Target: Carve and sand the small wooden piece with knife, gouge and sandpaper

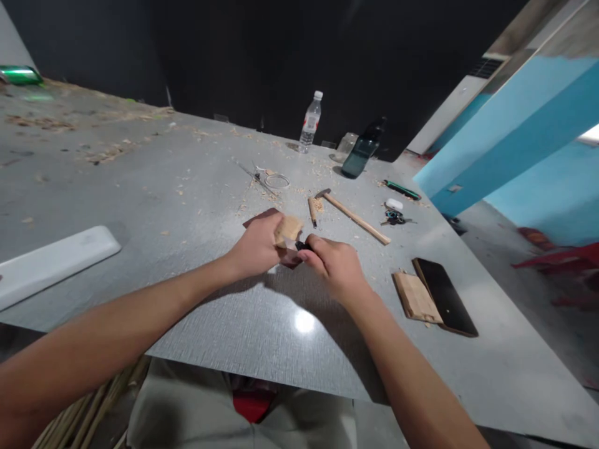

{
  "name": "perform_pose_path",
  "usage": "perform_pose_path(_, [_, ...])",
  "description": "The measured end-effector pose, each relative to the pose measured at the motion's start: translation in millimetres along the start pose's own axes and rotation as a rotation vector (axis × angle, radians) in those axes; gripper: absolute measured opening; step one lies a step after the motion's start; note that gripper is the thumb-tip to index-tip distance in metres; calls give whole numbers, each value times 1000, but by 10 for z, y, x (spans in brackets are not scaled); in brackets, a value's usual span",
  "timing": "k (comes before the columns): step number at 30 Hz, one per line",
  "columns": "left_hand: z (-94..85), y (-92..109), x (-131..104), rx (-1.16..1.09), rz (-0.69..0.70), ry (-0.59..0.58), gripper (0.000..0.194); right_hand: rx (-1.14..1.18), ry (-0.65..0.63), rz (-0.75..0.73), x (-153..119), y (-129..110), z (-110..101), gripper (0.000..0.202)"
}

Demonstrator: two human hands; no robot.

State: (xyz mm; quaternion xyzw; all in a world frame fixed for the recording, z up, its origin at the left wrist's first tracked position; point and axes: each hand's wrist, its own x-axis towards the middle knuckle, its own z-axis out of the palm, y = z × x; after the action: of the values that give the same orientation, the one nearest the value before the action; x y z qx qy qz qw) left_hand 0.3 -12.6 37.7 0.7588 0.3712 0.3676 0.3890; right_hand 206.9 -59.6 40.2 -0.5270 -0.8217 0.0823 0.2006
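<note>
My left hand [259,246] is closed around a small pale wooden block [289,229]. A dark reddish-brown sheet, perhaps sandpaper [255,218], lies under that hand and the block. In my right hand [339,265] is a knife with a black handle [302,246]. Its short blade points left and meets the lower right part of the block, where it looks blurred. Just beyond my hands lie a hammer [353,216] with a wooden handle and a short wooden-handled tool [312,211] beside some shavings.
A clear water bottle [309,125], a dark bottle [361,153] and a glass jar [345,146] stand at the back. On the right are a carved wooden piece [415,296], a phone [447,299], keys [394,216] and a green cutter [402,189]. A white long object [60,259] lies left.
</note>
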Motion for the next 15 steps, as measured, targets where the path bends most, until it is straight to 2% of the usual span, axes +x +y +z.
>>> perform_pose_path(2, [46, -7, 20, -68, -58, -7, 45, -66, 17, 6, 3, 44, -9, 58])
perform_pose_path(6, [94, -56, 58, -152, -139, -24, 35, -108, 53, 6, 15, 64, 2, 62])
perform_pose_path(9, [60, -108, 91, -233, -151, -18, 21, -98, 122, 113, 23, 216, -53, 64])
perform_pose_path(10, [36, -123, 102, -266, -153, -5, 18, -93, 185, 193, 22, 308, -93, 65])
perform_pose_path(13, [-38, -159, 125, -338, -151, 62, 17, -85, 500, 452, 8, 565, -229, 68])
perform_pose_path(14, [-52, -168, 128, -333, -144, 89, 16, -71, 586, 471, 5, 592, -253, 67])
perform_pose_path(15, [-58, -177, 129, -301, -132, 114, 14, -29, 605, 453, 4, 570, -256, 66])
